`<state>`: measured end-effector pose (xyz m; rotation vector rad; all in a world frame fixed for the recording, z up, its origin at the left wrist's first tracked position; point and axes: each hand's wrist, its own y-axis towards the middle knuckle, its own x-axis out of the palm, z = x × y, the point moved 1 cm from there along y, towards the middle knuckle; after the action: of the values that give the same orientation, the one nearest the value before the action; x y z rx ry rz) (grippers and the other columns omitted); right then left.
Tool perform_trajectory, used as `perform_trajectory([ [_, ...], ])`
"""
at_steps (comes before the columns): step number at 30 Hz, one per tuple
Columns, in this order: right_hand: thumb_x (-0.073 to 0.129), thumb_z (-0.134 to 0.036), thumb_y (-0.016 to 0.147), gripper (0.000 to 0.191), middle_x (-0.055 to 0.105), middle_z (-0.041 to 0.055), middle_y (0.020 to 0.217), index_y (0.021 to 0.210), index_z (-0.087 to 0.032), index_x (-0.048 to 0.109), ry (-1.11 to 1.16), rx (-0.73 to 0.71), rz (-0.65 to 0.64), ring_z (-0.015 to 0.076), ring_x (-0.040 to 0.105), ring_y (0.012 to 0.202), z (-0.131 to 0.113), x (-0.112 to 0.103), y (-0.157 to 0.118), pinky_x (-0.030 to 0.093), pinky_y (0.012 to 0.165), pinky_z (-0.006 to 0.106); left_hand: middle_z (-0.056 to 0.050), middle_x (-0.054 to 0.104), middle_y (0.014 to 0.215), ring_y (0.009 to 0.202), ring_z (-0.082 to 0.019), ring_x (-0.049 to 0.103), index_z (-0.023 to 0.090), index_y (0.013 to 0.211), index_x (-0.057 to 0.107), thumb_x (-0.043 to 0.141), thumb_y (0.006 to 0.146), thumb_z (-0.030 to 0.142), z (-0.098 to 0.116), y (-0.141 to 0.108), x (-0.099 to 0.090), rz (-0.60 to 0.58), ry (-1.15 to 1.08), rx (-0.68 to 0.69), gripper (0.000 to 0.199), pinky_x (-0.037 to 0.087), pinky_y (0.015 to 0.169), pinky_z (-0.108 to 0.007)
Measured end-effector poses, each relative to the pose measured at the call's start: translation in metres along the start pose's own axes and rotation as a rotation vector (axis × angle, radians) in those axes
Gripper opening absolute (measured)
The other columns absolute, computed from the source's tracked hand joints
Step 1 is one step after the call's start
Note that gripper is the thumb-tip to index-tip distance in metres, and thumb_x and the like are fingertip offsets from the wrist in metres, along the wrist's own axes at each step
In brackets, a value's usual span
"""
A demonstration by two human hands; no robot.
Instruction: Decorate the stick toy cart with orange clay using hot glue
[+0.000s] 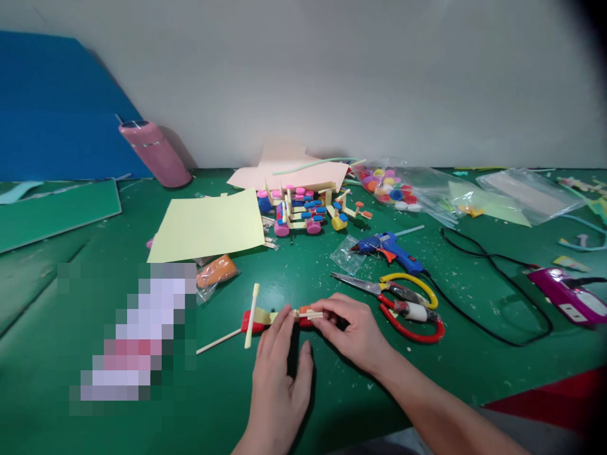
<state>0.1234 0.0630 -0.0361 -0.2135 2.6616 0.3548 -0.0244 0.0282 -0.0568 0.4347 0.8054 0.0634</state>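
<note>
From the head view, a small model (pixel 266 317) lies on the green table (pixel 213 395), under the fingers. The left hand (pixel 279 379) rests its fingertips on the model's middle — thumb held away. The right hand (pixel 353 328) pinches short sticks (pixel 308 314) at the orange end — near the left, not touching. Scissors (pixel 381 289) and a glue gun (pixel 389 246) lie beyond, rightward.

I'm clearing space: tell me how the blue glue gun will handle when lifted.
The blue glue gun should stay stiff, given its rigid-looking body. Its black cord, looped across the table, may drag or tug. Its nozzle lies at a clear plastic wrapper, which could cling.
</note>
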Motion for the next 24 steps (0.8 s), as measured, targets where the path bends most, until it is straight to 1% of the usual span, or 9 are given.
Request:
perform_trajectory([
  [6, 0.059, -0.019, 0.076, 0.027, 0.055, 0.0002, 0.069, 0.102, -0.017, 0.060, -0.023, 0.008, 0.018, 0.0118, 0.048, 0.061, 0.0017, -0.0027, -0.0026, 0.043, 0.061, 0.024, -0.017, 0.056, 0.117, 0.110, -0.024, 0.052, 0.014, 0.121, 0.043, 0.050, 0.080, 0.019, 0.0014, -0.0006, -0.0004, -0.008, 0.017, -0.020, 0.042, 0.046, 0.090, -0.041],
  [10, 0.058, -0.020, 0.077, 0.022, 0.056, 0.0007, 0.071, 0.099, -0.017, 0.061, -0.026, 0.006, 0.009, 0.0119, 0.049, 0.063, 0.0029, -0.0029, -0.0029, 0.043, 0.061, 0.023, -0.017, 0.057, 0.113, 0.108, -0.024, 0.054, 0.013, 0.123, 0.040, 0.050, 0.080, 0.020, 0.0013, -0.0013, -0.0011, -0.006, 0.016, -0.043, 0.045, 0.047, 0.088, -0.042],
  [14, 0.056, -0.021, 0.080, 0.016, 0.057, 0.0013, 0.072, 0.094, -0.018, 0.063, -0.027, 0.001, 0.002, 0.0118, 0.052, 0.064, 0.0040, -0.0018, -0.0022, 0.043, 0.060, 0.022, -0.017, 0.056, 0.115, 0.110, -0.025, 0.052, 0.014, 0.121, 0.042, 0.050, 0.080, 0.020, 0.0006, -0.0014, -0.0014, -0.007, 0.011, -0.032, 0.042, 0.046, 0.089, -0.043],
  [24, 0.056, -0.021, 0.081, 0.015, 0.057, 0.0012, 0.071, 0.093, -0.018, 0.064, -0.028, -0.024, 0.014, 0.0119, 0.053, 0.065, 0.0050, -0.0002, -0.0015, 0.043, 0.060, 0.023, -0.016, 0.056, 0.117, 0.110, -0.024, 0.052, 0.015, 0.117, 0.044, 0.051, 0.079, 0.018, 0.0004, -0.0001, -0.0010, 0.005, -0.002, -0.009, 0.039, 0.046, 0.089, -0.042],
])
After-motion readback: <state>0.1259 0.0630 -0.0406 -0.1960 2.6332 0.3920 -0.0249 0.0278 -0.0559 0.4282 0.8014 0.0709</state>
